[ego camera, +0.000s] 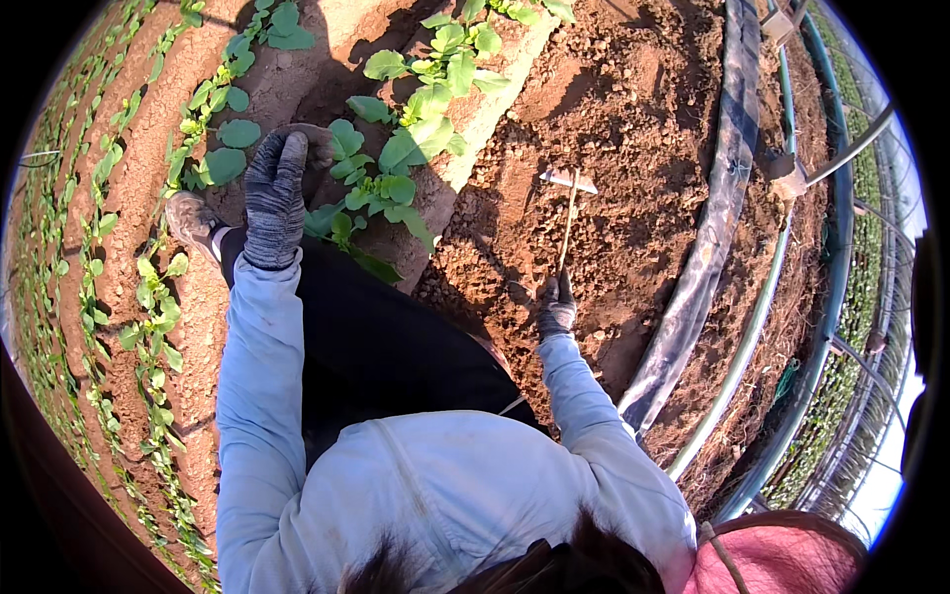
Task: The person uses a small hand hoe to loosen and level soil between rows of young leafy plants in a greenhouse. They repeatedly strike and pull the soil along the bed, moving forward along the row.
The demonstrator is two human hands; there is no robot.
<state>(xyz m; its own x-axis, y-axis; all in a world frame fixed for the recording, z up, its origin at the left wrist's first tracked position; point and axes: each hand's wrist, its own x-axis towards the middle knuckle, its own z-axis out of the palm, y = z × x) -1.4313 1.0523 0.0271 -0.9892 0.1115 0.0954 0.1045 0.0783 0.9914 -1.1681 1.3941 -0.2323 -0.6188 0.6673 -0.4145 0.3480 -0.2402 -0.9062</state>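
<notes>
My left hand [275, 199], in a grey knit glove, is raised over the furrow beside the leafy green plants [415, 141]; its fingers look drawn together, and whether they hold anything cannot be told. At the right, my right hand [559, 303], also gloved, grips the thin wooden handle of a small hand hoe [570, 223]. The hoe's flat metal blade [579, 180] rests over loose brown soil [594, 111], away from the plants.
More rows of young plants [157, 319] run along the left. A shoe [194, 223] stands between rows. To the right lie a dark plastic hose [712, 245], pale pipe [757, 327] and blue-green pipe [837, 275], with metal greenhouse poles beyond.
</notes>
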